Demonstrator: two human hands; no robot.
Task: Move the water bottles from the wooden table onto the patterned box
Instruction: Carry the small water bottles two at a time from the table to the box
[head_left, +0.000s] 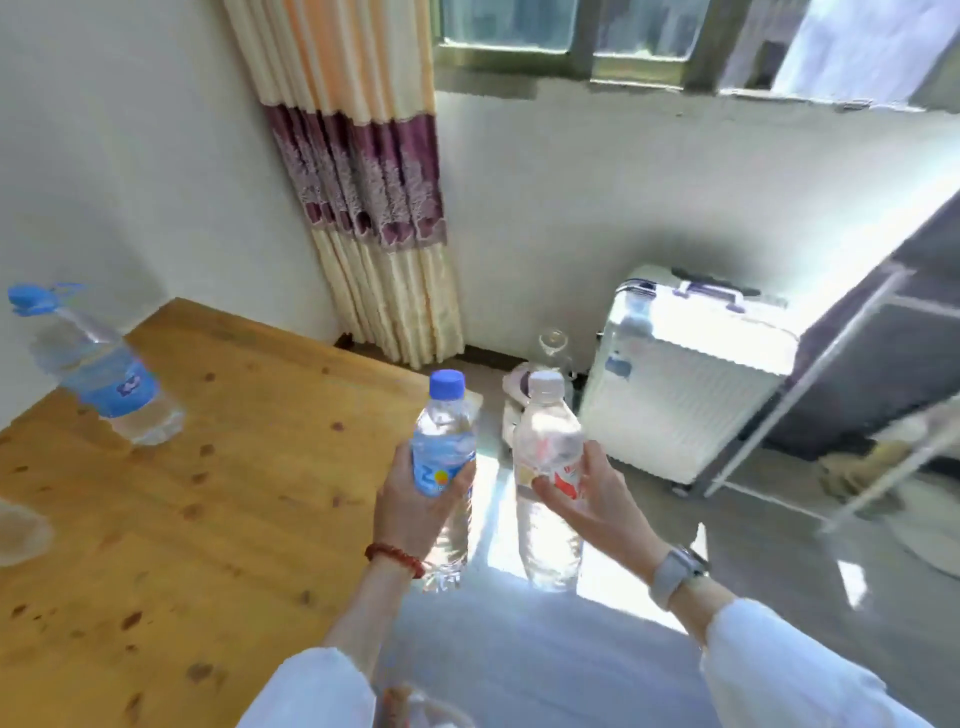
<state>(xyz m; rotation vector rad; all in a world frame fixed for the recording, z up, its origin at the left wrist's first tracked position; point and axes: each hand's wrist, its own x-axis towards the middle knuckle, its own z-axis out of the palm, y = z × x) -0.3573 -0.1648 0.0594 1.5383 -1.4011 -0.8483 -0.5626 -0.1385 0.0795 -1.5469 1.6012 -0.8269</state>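
A person's left hand (415, 499) grips a blue-capped bottle (444, 467), the right hand (587, 499) a white-capped bottle (548, 467), both upright beside the table (182, 493).

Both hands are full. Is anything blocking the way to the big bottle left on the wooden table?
Nothing visible blocks the big bottle; bare wooden table lies between it and the left hand. That hand holds the blue-capped bottle; the right hand holds the white-capped bottle.

A knotty, honey-coloured wooden table (218, 493) is carrying a clear plastic water bottle with a blue label and cap (98, 371), standing near its far left edge.
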